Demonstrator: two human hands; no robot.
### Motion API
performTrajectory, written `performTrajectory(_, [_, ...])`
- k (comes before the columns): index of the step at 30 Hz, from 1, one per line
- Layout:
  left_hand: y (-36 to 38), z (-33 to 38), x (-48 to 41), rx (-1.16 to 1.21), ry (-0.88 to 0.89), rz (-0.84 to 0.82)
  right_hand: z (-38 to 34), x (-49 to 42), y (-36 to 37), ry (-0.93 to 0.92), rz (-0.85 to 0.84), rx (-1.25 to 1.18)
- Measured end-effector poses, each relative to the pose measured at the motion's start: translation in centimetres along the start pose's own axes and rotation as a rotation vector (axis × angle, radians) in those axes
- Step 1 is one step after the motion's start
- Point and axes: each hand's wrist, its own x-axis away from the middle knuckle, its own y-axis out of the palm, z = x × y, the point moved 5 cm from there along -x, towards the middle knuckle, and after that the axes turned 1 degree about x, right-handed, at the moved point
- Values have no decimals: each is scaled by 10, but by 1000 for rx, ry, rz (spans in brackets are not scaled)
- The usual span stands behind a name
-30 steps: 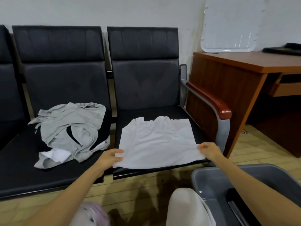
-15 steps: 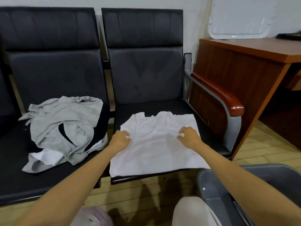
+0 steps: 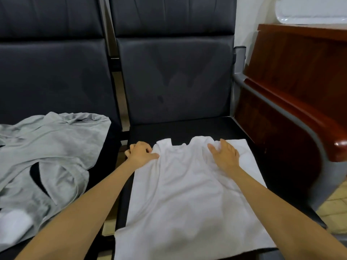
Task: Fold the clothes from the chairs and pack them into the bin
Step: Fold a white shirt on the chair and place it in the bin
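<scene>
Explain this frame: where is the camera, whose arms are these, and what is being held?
There is no machine here. A person wears one wide-angle camera on the head, looking down at their own bare arms. A white shirt lies spread on the right black chair seat. The left hand pinches the shirt's edge at one shoulder. The right hand rests on the cloth near the other shoulder; whether it grips is unclear. A crumpled grey garment lies on the neighbouring seat. A wooden desk stands to the right. The bin is out of view.
</scene>
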Motion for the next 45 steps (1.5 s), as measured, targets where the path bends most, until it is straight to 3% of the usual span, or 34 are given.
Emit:
performTrajectory(3, [-14, -7, 4, 223, 24, 224, -2, -8, 1, -120, -14, 55])
performTrajectory(5, [-22, -11, 12, 51, 35, 413, -2, -10, -1, -129, -5, 42])
performTrajectory(7, [-20, -11, 14, -136, 84, 475, -5, -11, -6, -94, 56, 15])
performTrajectory(11, [-8, 7, -1, -214, 103, 303, -26, -20, -12, -81, 154, 63])
performTrajectory(15, [8, 25, -22, -213, 103, 107, -39, -38, 1, 37, -13, 83])
performTrajectory(18, [6, 35, -25, -139, 227, 215, -40, -43, 5, 25, 24, 64])
performTrajectory(20, [-4, 41, -16, 5, 330, 318, -42, -38, -5, -40, 152, -68])
performTrajectory(22, [-12, 49, 1, 213, 388, 253, -45, -22, -22, -102, 207, -287])
performTrajectory(25, [-27, 60, 33, 442, 353, 143, -48, 14, -53, -127, 151, -643])
performTrajectory(33, [-69, 109, 69, 1033, 208, -111, -55, 46, -138, -84, 52, -1035])
performTrajectory(37, [-49, 104, 34, 835, 103, -15, -44, 10, -122, -5, -2, -910])
performTrajectory(39, [-23, 87, 8, 633, 40, 46, -30, -12, -93, 22, 1, -708])
performTrajectory(42, [21, 65, -10, 327, -16, -44, 0, -31, -47, 102, -49, -355])
performTrajectory(45, [38, 59, -9, 205, 56, -49, 13, -31, -25, 34, -36, -247])
